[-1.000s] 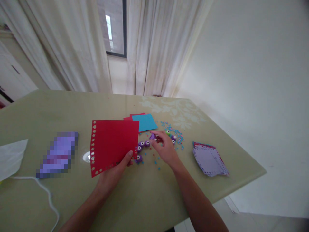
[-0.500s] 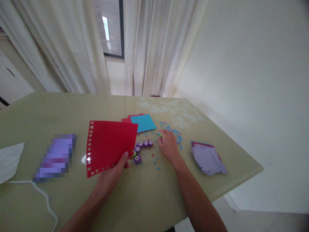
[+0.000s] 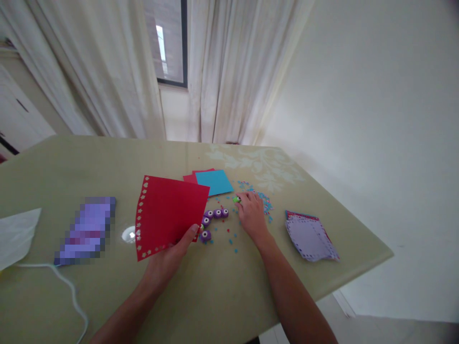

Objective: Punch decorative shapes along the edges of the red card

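Observation:
My left hand [image 3: 179,246] pinches the lower right corner of a red paper sheet [image 3: 172,208], thumb on top, and holds it raised and tilted over the table. Small shapes are punched along its left edge and part of the bottom edge. Fingers of my right hand [image 3: 251,212] are closed on a small green craft punch [image 3: 236,199] beside the scattered confetti. Between the hands stand several purple craft punches [image 3: 218,213] in a curved row. Another purple punch [image 3: 205,235] sits nearer, next to my left thumb; a green bit beside it is mostly hidden.
A blue sheet [image 3: 215,181] overlaps red sheets [image 3: 190,178] at the back. Blue and red confetti [image 3: 267,203] lies beyond my right hand. Right of it is a stack of punched papers [image 3: 310,236]. At left are a blurred-out purple object [image 3: 86,231], a white sheet [image 3: 19,234] and a white cable [image 3: 71,291].
My left hand and the red sheet have shifted slightly right, with the sheet tilting more. The green punch at my right fingertips shows more clearly. The view has moved a little.

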`<state>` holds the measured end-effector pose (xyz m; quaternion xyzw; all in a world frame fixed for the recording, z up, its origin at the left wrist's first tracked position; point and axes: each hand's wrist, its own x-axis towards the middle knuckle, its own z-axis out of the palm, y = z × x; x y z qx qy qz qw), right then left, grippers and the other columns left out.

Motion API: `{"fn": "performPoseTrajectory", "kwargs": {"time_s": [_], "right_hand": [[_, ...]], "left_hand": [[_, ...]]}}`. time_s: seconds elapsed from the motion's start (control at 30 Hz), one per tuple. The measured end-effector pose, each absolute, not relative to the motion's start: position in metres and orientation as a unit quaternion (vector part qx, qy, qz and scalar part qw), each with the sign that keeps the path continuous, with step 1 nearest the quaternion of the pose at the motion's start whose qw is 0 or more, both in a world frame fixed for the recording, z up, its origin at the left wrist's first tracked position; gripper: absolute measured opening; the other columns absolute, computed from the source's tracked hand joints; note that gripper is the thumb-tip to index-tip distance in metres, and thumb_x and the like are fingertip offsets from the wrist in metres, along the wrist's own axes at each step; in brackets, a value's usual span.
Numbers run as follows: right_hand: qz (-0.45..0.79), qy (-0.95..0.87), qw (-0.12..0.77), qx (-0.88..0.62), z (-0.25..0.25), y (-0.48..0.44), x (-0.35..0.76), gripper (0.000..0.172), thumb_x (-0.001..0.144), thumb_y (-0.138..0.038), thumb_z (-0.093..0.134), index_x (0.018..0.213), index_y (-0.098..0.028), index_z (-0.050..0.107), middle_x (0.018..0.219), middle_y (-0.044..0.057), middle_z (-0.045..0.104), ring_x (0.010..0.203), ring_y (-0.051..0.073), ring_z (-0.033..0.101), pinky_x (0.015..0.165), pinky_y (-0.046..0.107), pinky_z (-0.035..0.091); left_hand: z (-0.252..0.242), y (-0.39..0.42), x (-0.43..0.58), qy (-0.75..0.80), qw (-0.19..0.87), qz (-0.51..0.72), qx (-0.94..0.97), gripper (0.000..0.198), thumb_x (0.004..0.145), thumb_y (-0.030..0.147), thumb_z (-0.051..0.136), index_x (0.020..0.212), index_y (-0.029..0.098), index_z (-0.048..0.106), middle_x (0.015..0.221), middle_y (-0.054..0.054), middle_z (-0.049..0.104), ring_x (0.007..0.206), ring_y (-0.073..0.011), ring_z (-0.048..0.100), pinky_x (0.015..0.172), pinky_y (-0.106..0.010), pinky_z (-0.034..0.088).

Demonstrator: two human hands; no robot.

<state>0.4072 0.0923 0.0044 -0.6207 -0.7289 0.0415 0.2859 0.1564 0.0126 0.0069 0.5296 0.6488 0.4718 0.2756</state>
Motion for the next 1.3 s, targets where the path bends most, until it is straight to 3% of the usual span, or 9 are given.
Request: {"fn": "performPoseTrajectory", "kwargs": {"time_s": [0.1, 0.17, 0.33, 0.43, 0.67, 0.87, 1.13, 1.3], "right_hand": [[0.204, -0.673, 0.451, -0.55, 0.01, 0.088, 0.399, 0.033, 0.096, -0.028, 0.06, 0.127, -0.024, 0.07, 0.124, 0.012, 0.068, 0.112, 0.026, 0.064, 0.103, 0.045, 0.05], [0.35, -0.608, 0.512, -0.496, 0.014, 0.082, 0.389, 0.036, 0.094, -0.036, 0.065, 0.128, -0.025, 0.069, 0.128, 0.01, 0.068, 0.104, 0.022, 0.067, 0.097, 0.041, 0.054], [0.534, -0.515, 0.511, -0.434, 0.017, 0.064, 0.357, 0.04, 0.077, -0.034, 0.084, 0.115, -0.025, 0.078, 0.109, 0.004, 0.074, 0.092, 0.019, 0.066, 0.087, 0.034, 0.056], [0.566, -0.515, 0.498, -0.408, 0.017, 0.055, 0.344, 0.038, 0.071, -0.036, 0.09, 0.106, -0.026, 0.081, 0.104, 0.003, 0.073, 0.091, 0.019, 0.067, 0.086, 0.035, 0.057], [0.585, -0.508, 0.479, -0.412, 0.012, 0.049, 0.336, 0.046, 0.066, -0.037, 0.095, 0.106, -0.026, 0.076, 0.088, 0.0, 0.073, 0.082, 0.019, 0.068, 0.082, 0.036, 0.059], [0.571, -0.522, 0.479, -0.415, 0.009, 0.05, 0.337, 0.047, 0.065, -0.036, 0.096, 0.105, -0.024, 0.074, 0.094, 0.002, 0.074, 0.083, 0.018, 0.069, 0.081, 0.034, 0.058], [0.543, -0.543, 0.479, -0.426, 0.01, 0.05, 0.337, 0.047, 0.067, -0.038, 0.095, 0.106, -0.024, 0.073, 0.098, 0.003, 0.074, 0.087, 0.02, 0.07, 0.082, 0.035, 0.059], [0.543, -0.553, 0.475, -0.417, 0.011, 0.049, 0.336, 0.046, 0.068, -0.039, 0.094, 0.106, -0.024, 0.073, 0.101, 0.004, 0.074, 0.088, 0.02, 0.069, 0.083, 0.035, 0.057]], "left_hand": [[0.008, 0.011, 0.157, 0.647, 0.312, 0.46, 0.522, 0.036, 0.078, 0.063, 0.07, 0.077, 0.027, 0.075, 0.071, -0.003, 0.074, 0.069, -0.0267, 0.07, 0.075, -0.04, 0.059], [0.011, 0.01, 0.158, 0.656, 0.314, 0.455, 0.513, 0.039, 0.077, 0.065, 0.069, 0.074, 0.026, 0.073, 0.065, -0.001, 0.07, 0.059, -0.0237, 0.064, 0.067, -0.038, 0.056], [0.015, 0.008, 0.159, 0.671, 0.315, 0.442, 0.505, 0.045, 0.077, 0.069, 0.065, 0.061, 0.027, 0.062, 0.052, 0.002, 0.057, 0.05, -0.0216, 0.058, 0.06, -0.036, 0.051], [0.011, 0.009, 0.158, 0.671, 0.304, 0.442, 0.512, 0.047, 0.079, 0.068, 0.063, 0.056, 0.028, 0.056, 0.05, 0.002, 0.056, 0.05, -0.0216, 0.058, 0.064, -0.037, 0.051], [0.005, 0.01, 0.154, 0.669, 0.277, 0.439, 0.532, 0.048, 0.08, 0.071, 0.062, 0.057, 0.03, 0.055, 0.051, 0.001, 0.058, 0.052, -0.0236, 0.059, 0.07, -0.039, 0.052], [0.001, 0.01, 0.152, 0.67, 0.268, 0.437, 0.537, 0.049, 0.081, 0.072, 0.063, 0.057, 0.03, 0.057, 0.051, 0.001, 0.057, 0.054, -0.0237, 0.061, 0.066, -0.037, 0.054], [0.009, 0.009, 0.155, 0.674, 0.286, 0.439, 0.521, 0.046, 0.078, 0.069, 0.062, 0.057, 0.029, 0.054, 0.049, 0.002, 0.057, 0.052, -0.0241, 0.06, 0.073, -0.041, 0.053], [0.004, 0.01, 0.155, 0.671, 0.272, 0.427, 0.542, 0.045, 0.08, 0.069, 0.06, 0.06, 0.029, 0.06, 0.051, 0.001, 0.059, 0.052, -0.0242, 0.063, 0.069, -0.039, 0.054]]}}
